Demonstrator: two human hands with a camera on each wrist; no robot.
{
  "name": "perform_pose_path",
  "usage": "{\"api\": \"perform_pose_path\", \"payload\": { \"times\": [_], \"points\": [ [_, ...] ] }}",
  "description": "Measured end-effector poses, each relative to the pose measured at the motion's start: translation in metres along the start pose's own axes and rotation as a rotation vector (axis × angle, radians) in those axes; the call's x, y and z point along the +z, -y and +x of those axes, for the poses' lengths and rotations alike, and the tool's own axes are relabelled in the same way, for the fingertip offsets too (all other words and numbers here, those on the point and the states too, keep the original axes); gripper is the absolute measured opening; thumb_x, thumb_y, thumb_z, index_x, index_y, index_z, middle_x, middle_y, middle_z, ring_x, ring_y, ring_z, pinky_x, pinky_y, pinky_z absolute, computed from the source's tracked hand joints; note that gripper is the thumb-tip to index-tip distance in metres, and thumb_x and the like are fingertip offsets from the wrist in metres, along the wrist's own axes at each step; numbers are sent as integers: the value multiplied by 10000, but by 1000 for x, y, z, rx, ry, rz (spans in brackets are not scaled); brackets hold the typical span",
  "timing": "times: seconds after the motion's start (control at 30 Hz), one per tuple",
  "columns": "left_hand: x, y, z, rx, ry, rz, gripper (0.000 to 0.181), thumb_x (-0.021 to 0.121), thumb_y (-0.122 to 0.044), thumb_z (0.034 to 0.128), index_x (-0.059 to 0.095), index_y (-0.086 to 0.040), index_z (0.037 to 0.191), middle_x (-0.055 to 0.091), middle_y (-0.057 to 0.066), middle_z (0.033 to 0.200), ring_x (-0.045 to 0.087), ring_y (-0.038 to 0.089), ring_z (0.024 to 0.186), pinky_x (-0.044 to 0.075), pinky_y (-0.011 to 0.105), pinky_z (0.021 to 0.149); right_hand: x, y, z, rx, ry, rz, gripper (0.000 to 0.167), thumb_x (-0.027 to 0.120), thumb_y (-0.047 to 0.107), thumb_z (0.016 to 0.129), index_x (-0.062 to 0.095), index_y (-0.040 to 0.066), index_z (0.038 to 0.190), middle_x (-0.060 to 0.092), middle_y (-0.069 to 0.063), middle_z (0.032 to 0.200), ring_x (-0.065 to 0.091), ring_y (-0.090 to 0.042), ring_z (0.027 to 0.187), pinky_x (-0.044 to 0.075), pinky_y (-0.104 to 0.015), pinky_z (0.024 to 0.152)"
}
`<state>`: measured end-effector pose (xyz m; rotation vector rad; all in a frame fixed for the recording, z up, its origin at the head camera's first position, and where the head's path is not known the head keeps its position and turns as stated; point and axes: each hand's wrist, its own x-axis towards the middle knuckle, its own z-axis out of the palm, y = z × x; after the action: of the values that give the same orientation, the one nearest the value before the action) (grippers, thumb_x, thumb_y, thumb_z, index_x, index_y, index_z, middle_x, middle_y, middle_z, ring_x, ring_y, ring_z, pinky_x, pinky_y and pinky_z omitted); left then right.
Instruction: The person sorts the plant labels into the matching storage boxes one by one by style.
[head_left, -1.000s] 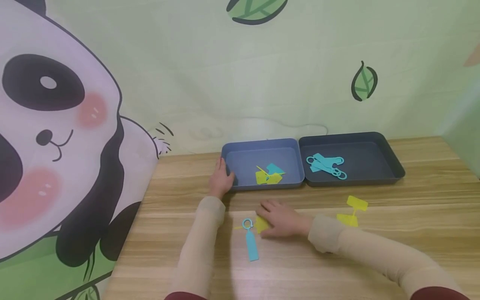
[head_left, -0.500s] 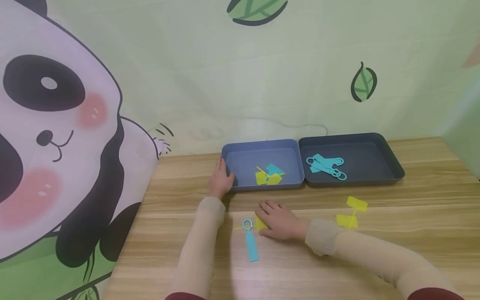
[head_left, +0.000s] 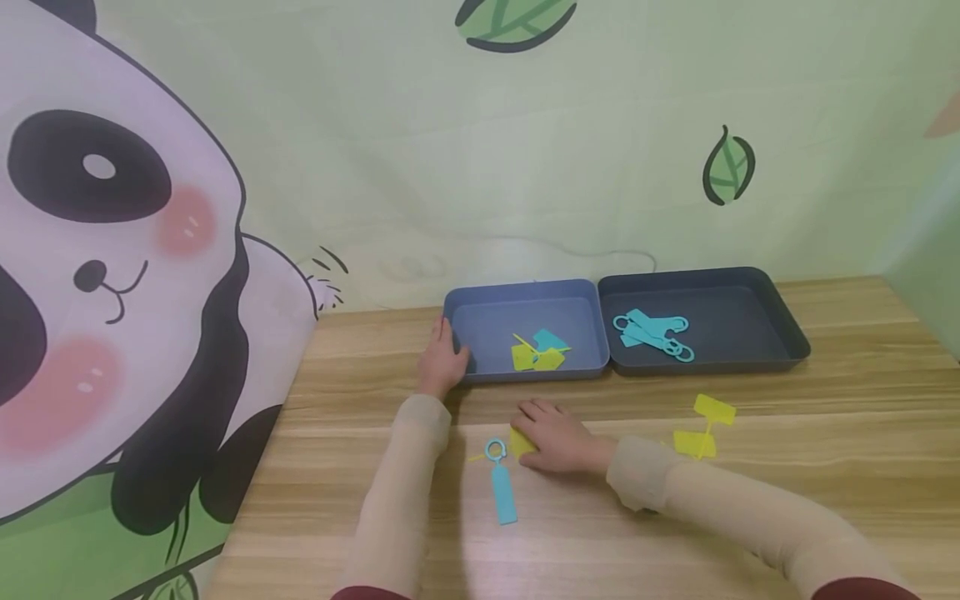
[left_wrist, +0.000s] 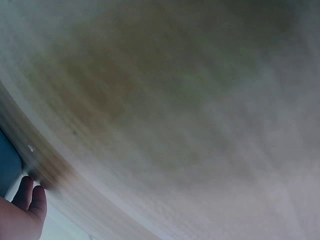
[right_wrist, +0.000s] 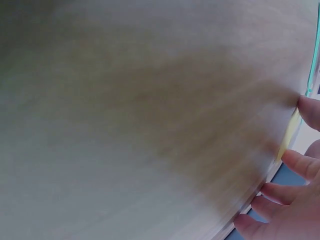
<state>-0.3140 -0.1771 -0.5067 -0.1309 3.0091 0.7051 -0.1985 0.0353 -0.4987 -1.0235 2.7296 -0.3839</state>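
Note:
In the head view my left hand [head_left: 442, 362] holds the left end of the blue tray [head_left: 517, 379], thumb over the front corner and fingers along the outer side. My right hand [head_left: 558, 437] rests on the table over a yellow tag [head_left: 519, 446]. The right wrist view shows the thumb and index finger at opposite edges of the yellow tag [right_wrist: 288, 135], the other fingertips spread on the tabletop. Part of this tag is hidden under the hand. Just left of it lies a light-blue tag with a ring [head_left: 504, 493], its ring over the yellow tag's thin tail.
A dark tray [head_left: 742, 367] with several light-blue ringed tags [head_left: 652, 329] adjoins the blue tray. Inside the blue tray are yellow tags [head_left: 550, 359] and a light-blue piece [head_left: 551, 339]. Another yellow tag [head_left: 693, 442] lies beyond my right sleeve. A printed wall stands behind the table.
My right hand has shifted very slightly left on the yellow tag, its forearm drawing a little left too. The left hand and both trays have stayed in place.

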Motion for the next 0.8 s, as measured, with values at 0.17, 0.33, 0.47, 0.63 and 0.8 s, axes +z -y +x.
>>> {"api": "perform_pose_path", "payload": {
  "times": [0.17,0.33,0.47,0.63,0.8],
  "points": [
    [0,0,1,-7,5,6,675,405,-336,873,123,-60,1422,61,34,1504,194,223,1350,257,406,1061,0,0,2,10,-9,25,525,617,375,773,501,120,1217,361,-144,1379,311,-325,1279,282,-528,1008],
    [0,0,1,-6,-1,5,672,407,-335,873,132,-61,1421,73,35,1503,194,221,1350,256,403,1062,-2,1,5,21,-12,71,512,653,337,742,527,97,1176,373,-159,1366,317,-330,1273,272,-522,1018],
    [0,0,-1,-1,-2,2,668,405,-331,874,134,-61,1421,75,35,1502,211,233,1344,268,409,1056,-4,3,5,25,-23,93,479,676,313,727,543,90,1130,414,-147,1326,349,-310,1247,298,-500,1009],
    [-2,-1,-3,-5,8,-3,660,406,-322,881,131,-61,1422,66,40,1503,227,245,1336,286,414,1044,-7,8,3,32,-87,115,421,710,256,693,555,87,1045,503,-111,1164,437,-275,1120,359,-440,955],
    [-2,-1,-3,-8,15,-2,654,393,-324,887,124,-63,1423,57,38,1504,213,246,1341,268,416,1055,-8,11,2,64,-119,140,402,721,205,677,561,68,1019,542,-103,1100,481,-272,1053,389,-422,920]
  ]
}}
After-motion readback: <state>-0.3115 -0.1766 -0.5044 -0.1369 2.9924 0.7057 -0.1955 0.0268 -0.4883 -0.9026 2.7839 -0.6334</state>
